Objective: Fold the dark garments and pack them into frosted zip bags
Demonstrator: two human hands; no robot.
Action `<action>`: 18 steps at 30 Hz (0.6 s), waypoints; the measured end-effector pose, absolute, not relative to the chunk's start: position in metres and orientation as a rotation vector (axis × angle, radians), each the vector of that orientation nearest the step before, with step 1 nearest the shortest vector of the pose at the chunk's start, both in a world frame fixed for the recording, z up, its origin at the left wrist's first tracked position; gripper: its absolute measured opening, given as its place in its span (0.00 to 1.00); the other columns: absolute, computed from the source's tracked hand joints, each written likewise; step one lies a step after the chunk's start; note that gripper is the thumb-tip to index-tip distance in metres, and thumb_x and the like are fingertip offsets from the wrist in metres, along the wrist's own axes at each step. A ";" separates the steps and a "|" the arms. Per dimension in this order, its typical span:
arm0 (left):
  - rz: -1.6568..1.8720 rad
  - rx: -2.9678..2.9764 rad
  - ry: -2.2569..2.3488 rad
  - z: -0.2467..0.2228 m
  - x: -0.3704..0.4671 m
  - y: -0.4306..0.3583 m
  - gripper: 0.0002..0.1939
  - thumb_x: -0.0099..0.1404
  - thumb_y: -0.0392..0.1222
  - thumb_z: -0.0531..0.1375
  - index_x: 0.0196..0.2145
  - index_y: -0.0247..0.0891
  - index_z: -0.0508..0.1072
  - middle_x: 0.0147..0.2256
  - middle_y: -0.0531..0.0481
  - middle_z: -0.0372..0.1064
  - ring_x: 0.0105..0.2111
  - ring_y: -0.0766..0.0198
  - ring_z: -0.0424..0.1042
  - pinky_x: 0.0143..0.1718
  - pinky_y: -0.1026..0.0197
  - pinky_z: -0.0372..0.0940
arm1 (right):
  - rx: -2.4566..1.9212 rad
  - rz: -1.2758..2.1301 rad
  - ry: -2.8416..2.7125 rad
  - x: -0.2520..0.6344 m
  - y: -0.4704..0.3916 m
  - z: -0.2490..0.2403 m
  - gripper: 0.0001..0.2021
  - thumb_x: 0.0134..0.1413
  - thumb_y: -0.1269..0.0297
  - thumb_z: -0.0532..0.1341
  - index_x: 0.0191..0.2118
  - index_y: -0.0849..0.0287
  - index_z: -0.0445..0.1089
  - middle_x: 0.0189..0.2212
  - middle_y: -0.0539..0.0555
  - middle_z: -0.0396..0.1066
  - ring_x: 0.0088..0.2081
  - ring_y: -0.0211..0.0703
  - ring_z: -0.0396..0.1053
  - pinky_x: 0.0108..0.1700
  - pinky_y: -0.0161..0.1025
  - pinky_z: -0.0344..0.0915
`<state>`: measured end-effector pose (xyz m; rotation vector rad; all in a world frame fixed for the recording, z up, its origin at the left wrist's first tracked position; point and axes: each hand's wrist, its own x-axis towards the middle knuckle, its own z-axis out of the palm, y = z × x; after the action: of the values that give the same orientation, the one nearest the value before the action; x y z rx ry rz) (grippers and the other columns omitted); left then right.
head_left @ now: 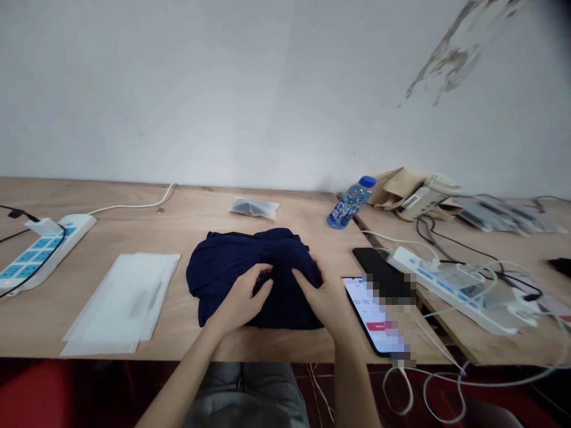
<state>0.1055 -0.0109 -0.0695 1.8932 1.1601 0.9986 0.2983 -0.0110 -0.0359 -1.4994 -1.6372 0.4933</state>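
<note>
A dark navy piece of clothing lies bunched in a loose bundle near the table's front edge; its exact kind I cannot tell. My left hand rests on its front middle, thumb and forefinger apart. On the bundle's right side is my right hand, its thumb stretched over the cloth and away from the fingers. Those fingers are partly hidden behind the hand at the cloth's right edge. Between the two hands the fabric dips into dark folds.
Left of the cloth are translucent plastic bags and a power strip. A small packaged item lies behind. To the right are a blue-capped bottle, a lit phone, a black phone, and another power strip with tangled cables.
</note>
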 end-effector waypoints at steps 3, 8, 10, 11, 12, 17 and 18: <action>1.168 1.867 1.267 -0.065 0.104 -0.006 0.17 0.68 0.42 0.53 0.54 0.42 0.63 0.51 0.46 0.69 0.51 0.59 0.70 0.53 0.54 0.66 | -1.430 0.291 -1.846 0.292 -0.014 -0.010 0.16 0.59 0.65 0.57 0.53 0.54 0.66 0.48 0.55 0.73 0.48 0.49 0.71 0.50 0.46 0.66; 1.314 2.035 1.525 -0.085 0.090 -0.022 0.36 0.62 0.35 0.57 0.65 0.40 0.48 0.63 0.38 0.53 0.63 0.51 0.56 0.59 0.46 0.61 | -1.292 0.111 -2.203 0.273 -0.030 -0.037 0.21 0.53 0.77 0.55 0.53 0.59 0.67 0.45 0.58 0.75 0.45 0.52 0.71 0.48 0.49 0.67; 1.098 2.287 1.437 -0.095 0.081 -0.033 0.39 0.59 0.28 0.56 0.65 0.43 0.49 0.67 0.41 0.44 0.67 0.50 0.46 0.63 0.43 0.55 | -1.234 0.150 -2.292 0.267 -0.041 -0.061 0.21 0.50 0.80 0.53 0.50 0.60 0.69 0.42 0.57 0.76 0.42 0.50 0.72 0.47 0.48 0.69; 0.970 2.401 1.362 -0.099 0.078 -0.038 0.39 0.57 0.26 0.56 0.64 0.44 0.53 0.68 0.44 0.43 0.68 0.50 0.43 0.64 0.42 0.53 | -1.224 0.177 -2.311 0.266 -0.047 -0.073 0.22 0.50 0.81 0.53 0.50 0.60 0.69 0.42 0.57 0.76 0.42 0.48 0.72 0.47 0.47 0.69; 0.856 2.490 1.287 -0.103 0.074 -0.043 0.38 0.56 0.24 0.55 0.63 0.45 0.56 0.68 0.45 0.44 0.68 0.50 0.43 0.65 0.41 0.51 | -1.218 0.195 -2.320 0.265 -0.053 -0.082 0.23 0.49 0.81 0.53 0.50 0.60 0.69 0.43 0.56 0.76 0.43 0.48 0.72 0.48 0.47 0.69; 0.673 2.560 1.128 -0.114 0.064 -0.052 0.35 0.55 0.23 0.52 0.61 0.38 0.58 0.60 0.45 0.63 0.64 0.58 0.54 0.66 0.45 0.50 | -1.206 0.022 -2.288 0.276 -0.074 -0.109 0.25 0.53 0.79 0.52 0.57 0.61 0.65 0.55 0.59 0.69 0.58 0.50 0.65 0.60 0.54 0.62; 0.685 2.534 1.124 -0.115 0.063 -0.053 0.34 0.56 0.23 0.52 0.60 0.37 0.59 0.59 0.44 0.63 0.64 0.59 0.56 0.65 0.46 0.51 | -1.208 -0.029 -2.281 0.280 -0.076 -0.112 0.23 0.55 0.78 0.52 0.57 0.62 0.65 0.56 0.60 0.68 0.60 0.51 0.63 0.61 0.56 0.61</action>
<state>0.0628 -0.0526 -0.1154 2.5343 1.1238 0.6855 0.2803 -0.0755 -0.1117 -1.2081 -2.2813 -0.0288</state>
